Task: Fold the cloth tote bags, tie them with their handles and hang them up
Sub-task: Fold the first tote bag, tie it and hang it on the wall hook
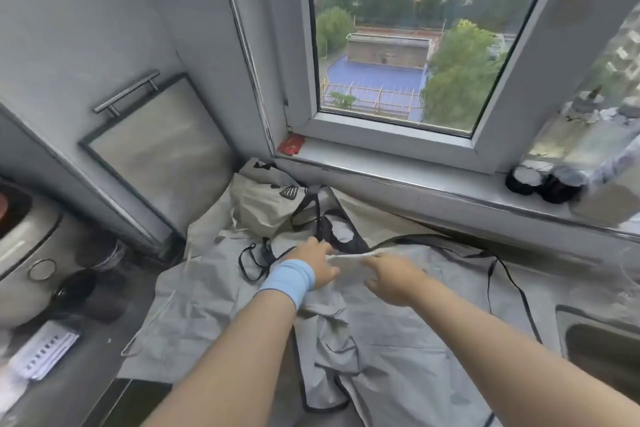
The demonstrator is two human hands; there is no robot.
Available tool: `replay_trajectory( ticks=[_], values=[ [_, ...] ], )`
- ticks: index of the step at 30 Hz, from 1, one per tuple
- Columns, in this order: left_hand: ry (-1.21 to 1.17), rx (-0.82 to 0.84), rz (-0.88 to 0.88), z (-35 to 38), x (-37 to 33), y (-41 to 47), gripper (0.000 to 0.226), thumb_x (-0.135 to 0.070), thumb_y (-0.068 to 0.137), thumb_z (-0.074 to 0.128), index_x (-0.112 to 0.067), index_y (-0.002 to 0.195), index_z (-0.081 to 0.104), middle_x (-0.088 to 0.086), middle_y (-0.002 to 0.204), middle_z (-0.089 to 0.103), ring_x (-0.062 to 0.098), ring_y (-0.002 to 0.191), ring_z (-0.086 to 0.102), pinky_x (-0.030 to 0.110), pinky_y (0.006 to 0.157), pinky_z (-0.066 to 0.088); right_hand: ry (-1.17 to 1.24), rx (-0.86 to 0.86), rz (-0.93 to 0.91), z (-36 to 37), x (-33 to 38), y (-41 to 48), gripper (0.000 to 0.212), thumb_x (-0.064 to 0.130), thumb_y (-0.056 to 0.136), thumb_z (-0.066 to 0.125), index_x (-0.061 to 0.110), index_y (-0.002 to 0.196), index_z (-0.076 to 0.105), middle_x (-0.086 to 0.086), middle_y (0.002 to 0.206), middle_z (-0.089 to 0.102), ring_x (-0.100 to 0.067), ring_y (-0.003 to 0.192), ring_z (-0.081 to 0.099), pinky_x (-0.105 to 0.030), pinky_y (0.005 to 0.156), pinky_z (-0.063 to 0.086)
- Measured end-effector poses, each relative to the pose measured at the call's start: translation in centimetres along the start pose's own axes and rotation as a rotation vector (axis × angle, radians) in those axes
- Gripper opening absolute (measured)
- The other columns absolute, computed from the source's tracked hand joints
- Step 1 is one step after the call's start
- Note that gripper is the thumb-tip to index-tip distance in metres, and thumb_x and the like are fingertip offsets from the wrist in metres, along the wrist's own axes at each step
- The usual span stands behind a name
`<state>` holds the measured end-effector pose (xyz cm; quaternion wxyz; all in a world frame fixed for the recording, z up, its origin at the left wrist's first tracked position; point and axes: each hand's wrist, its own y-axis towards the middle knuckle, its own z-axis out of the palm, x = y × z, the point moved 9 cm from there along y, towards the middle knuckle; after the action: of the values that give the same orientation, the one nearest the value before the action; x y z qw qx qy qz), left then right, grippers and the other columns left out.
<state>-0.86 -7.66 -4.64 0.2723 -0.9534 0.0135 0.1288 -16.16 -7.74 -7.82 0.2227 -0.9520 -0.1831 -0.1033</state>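
Note:
Several pale cloth tote bags lie heaped on the counter under the window. The top grey tote bag (398, 326) with black trim is spread flat in front of me. My left hand (317, 262), with a blue wristband, pinches the bag's upper edge. My right hand (393, 276) grips the same edge just to the right, lifting a fold. Thin black handles (254, 262) curl left of my left hand, and another black strap (509, 279) trails to the right. A crumpled beige tote (266, 204) with black prints sits behind, near the corner.
A window sill (398, 180) runs behind the bags, with dark jars (543, 180) at its right and a red packet (291, 144) at its left. A sink (602, 343) lies at the right. A cooker (24, 253) and papers (41, 354) occupy the left.

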Motion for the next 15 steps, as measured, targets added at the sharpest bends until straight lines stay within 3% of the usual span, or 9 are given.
replay_trajectory(
  ticks=[5,7,11,15],
  values=[
    [-0.013,0.092,-0.128,3.6,2.4,-0.9,0.062,-0.045,0.087,0.053,-0.025,0.143,0.038,0.005,0.152,0.023,0.029,0.137,0.030,0.043,0.109,0.035,0.103,0.128,-0.049,6.5,3.4,-1.1,0.057,0.049,0.095,0.046,0.030,0.147,0.032,-0.004,0.144,0.040,-0.029,0.127,0.046,-0.043,0.099,0.044],
    [-0.056,0.101,-0.141,5.2,3.4,-1.4,0.062,-0.045,0.087,0.053,-0.025,0.144,0.037,0.003,0.152,0.023,0.029,0.137,0.030,0.042,0.110,0.032,0.096,0.168,-0.055,9.2,4.2,-1.4,0.060,0.047,0.093,0.046,0.031,0.148,0.026,-0.004,0.149,0.032,-0.029,0.133,0.037,-0.047,0.100,0.043],
    [-0.162,0.015,-0.114,6.7,4.2,-2.8,0.070,-0.041,0.084,0.061,-0.023,0.145,0.032,0.001,0.149,0.020,0.027,0.137,0.030,0.039,0.112,0.033,0.036,0.141,-0.021,10.7,4.2,-1.7,0.075,0.048,0.094,0.041,0.032,0.156,0.003,-0.006,0.161,0.014,-0.026,0.145,0.014,-0.051,0.107,0.037],
    [-0.256,-0.100,-0.356,7.6,6.3,-6.0,0.088,-0.051,0.075,0.066,-0.014,0.143,0.024,0.009,0.141,0.031,0.030,0.130,0.038,0.040,0.102,0.041,0.063,0.040,0.058,10.0,4.3,-3.7,0.076,0.045,0.094,0.043,0.025,0.157,0.005,-0.011,0.159,0.016,-0.028,0.145,0.021,-0.049,0.109,0.034]
  ],
)
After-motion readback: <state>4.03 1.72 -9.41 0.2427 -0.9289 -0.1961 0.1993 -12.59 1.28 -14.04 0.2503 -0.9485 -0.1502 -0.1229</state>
